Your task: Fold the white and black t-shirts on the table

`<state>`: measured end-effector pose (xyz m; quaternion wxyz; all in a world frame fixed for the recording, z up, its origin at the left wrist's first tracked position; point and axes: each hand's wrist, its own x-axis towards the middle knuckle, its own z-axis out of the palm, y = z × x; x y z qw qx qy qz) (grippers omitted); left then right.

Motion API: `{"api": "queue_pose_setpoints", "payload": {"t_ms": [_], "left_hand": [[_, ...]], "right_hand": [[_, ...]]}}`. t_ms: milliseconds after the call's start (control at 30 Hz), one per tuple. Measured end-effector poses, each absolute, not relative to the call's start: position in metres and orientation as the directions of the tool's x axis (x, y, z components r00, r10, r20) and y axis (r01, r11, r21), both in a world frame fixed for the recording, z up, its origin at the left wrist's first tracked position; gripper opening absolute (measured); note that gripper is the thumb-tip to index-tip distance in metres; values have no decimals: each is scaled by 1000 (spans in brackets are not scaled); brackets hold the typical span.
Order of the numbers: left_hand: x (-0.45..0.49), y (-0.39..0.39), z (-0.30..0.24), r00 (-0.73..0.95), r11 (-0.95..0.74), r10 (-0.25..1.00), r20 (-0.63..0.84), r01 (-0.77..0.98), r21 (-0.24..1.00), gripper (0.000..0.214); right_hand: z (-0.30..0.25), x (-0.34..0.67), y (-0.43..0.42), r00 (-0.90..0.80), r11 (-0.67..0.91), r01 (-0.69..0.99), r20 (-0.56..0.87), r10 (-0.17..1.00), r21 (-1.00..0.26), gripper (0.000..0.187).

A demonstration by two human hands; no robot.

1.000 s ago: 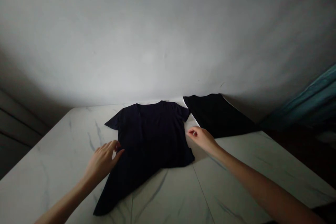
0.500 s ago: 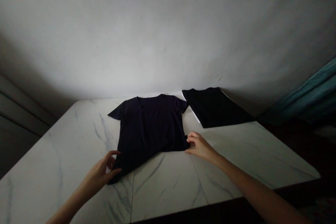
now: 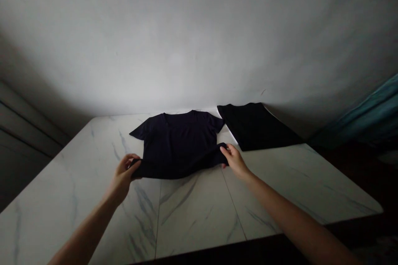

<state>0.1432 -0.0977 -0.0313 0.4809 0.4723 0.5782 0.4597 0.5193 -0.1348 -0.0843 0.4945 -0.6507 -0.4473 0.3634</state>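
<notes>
The left hand and the right hand each pinch one end of the hem, to keep it stretched between them. The dark T-shirt lies mid-frame on the marble table, beside a black garment.

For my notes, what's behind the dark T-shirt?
Behind the dark T-shirt, to the right, lies a folded black garment on the marble table; anything under the shirt is covered.
</notes>
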Motion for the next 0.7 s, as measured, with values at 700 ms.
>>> {"api": "queue_pose_setpoints", "payload": {"t_ms": [700], "left_hand": [[82,-158,-50,201,257,862,-466,619,742,53]], "right_hand": [[-71,550,-237,62,-398,420,-412,909,-816,75]]}}
